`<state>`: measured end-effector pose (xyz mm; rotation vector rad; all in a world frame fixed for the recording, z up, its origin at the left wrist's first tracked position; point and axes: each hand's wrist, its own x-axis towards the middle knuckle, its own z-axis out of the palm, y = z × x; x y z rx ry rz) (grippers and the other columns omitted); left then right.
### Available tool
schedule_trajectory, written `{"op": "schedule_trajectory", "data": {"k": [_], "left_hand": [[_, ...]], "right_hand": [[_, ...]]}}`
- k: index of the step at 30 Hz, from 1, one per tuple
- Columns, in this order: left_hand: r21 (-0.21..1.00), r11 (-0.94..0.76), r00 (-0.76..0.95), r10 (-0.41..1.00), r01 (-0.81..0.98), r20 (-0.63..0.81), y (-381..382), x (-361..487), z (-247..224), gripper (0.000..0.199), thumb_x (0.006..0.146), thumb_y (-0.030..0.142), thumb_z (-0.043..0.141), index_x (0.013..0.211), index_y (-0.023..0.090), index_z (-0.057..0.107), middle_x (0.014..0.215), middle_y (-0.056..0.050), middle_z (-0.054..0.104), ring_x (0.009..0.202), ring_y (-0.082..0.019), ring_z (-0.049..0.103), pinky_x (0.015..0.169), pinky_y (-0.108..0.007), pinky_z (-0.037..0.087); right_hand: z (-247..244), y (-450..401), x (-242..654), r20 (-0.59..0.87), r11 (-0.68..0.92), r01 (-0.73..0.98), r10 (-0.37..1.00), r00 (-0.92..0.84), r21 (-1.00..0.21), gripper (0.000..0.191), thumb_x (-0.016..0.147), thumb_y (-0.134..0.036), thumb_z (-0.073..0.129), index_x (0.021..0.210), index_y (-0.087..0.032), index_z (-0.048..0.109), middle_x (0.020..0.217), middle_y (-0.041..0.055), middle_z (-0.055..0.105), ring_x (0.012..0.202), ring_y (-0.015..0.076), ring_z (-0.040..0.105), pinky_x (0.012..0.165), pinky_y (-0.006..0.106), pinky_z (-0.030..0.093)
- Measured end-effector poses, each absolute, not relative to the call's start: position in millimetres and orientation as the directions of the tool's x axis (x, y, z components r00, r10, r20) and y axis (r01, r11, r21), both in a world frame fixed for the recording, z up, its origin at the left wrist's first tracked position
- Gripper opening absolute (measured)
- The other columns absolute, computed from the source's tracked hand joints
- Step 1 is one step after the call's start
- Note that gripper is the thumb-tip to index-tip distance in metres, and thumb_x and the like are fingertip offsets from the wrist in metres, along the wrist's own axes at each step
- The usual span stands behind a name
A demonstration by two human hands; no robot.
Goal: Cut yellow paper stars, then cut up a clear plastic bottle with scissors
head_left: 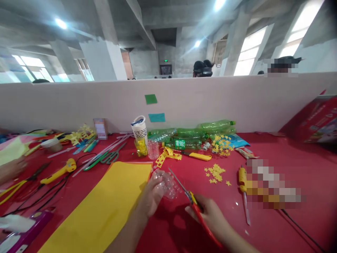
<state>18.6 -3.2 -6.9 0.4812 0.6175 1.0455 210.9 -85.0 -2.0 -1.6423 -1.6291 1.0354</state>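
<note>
My left hand [154,193] is closed round a clear plastic bottle piece [168,184] with a bumpy surface, held above the red table. In my right hand [207,212] is a pair of scissors [188,193] with red and yellow handles. The blades point up and to the left, close beside the clear piece; I cannot tell whether they touch it. Under my left forearm lies a stack of yellow paper [105,207]. Yellow paper stars [216,173] are scattered beyond my right hand.
Green plastic bottles [189,133] lie along the white partition [79,102]. A paper cup [139,128], a yellow-handled cutter [200,156] and a yellow glue gun [242,179] are around the work area. At left are another glue gun [60,172] and another person's hand [12,168].
</note>
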Motion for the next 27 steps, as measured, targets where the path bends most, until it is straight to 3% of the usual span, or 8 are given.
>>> {"op": "schedule_trajectory", "data": {"k": [5,9,14,20,27], "left_hand": [[0.621,0.493,0.345,0.87,-0.61,-0.352,-4.3,17.0,-9.6,0.038,0.074,0.02,0.068,0.11,0.018,0.058,0.102,-0.008,0.07,0.089,-0.022,0.067,0.076,-0.032,0.053],[0.613,0.488,0.295,0.871,-0.621,-0.394,1.8,14.7,-9.9,0.045,0.073,0.014,0.065,0.116,0.019,0.056,0.093,-0.005,0.071,0.082,-0.02,0.068,0.074,-0.033,0.054],[0.564,0.477,0.326,0.877,-0.674,-0.353,13.1,12.5,-3.4,0.023,0.077,0.017,0.061,0.1,0.016,0.062,0.093,-0.007,0.072,0.086,-0.021,0.069,0.08,-0.034,0.054],[0.573,0.463,0.354,0.886,-0.676,-0.299,17.3,12.7,12.6,0.012,0.082,0.021,0.058,0.09,0.014,0.064,0.092,-0.008,0.072,0.088,-0.021,0.068,0.082,-0.035,0.054],[0.588,0.463,0.377,0.885,-0.663,-0.272,23.0,7.0,45.2,0.012,0.082,0.021,0.058,0.085,0.013,0.065,0.089,-0.009,0.072,0.087,-0.022,0.069,0.078,-0.034,0.055]], "right_hand": [[-3.0,-85.1,207.5,-0.154,-0.094,0.497,0.985,-0.081,-0.863,0.022,0.074,-0.03,0.059,0.067,-0.019,0.043,0.061,-0.0068,0.033,0.058,0.0093,0.027,0.05,0.021,0.021],[-4.5,-84.0,210.0,-0.137,-0.083,0.473,0.987,-0.08,-0.877,0.024,0.074,-0.03,0.059,0.065,-0.019,0.04,0.061,-0.0064,0.033,0.058,0.0092,0.028,0.05,0.021,0.021],[-1.2,-79.2,217.6,-0.119,-0.1,0.389,0.993,-0.025,-0.916,0.033,0.077,-0.043,0.058,0.062,-0.02,0.04,0.059,-0.006,0.034,0.055,0.009,0.031,0.049,0.021,0.025],[1.4,-73.7,225.0,-0.269,-0.26,0.232,0.963,-0.008,-0.938,0.044,0.078,-0.061,0.054,0.064,-0.021,0.043,0.042,-0.0081,0.041,0.035,0.009,0.04,0.038,0.02,0.029],[11.4,-65.8,227.2,-0.288,-0.266,0.237,0.955,-0.065,-0.934,0.042,0.079,-0.057,0.06,0.064,-0.02,0.047,0.038,-0.0083,0.043,0.032,0.0081,0.042,0.036,0.019,0.032]]}}
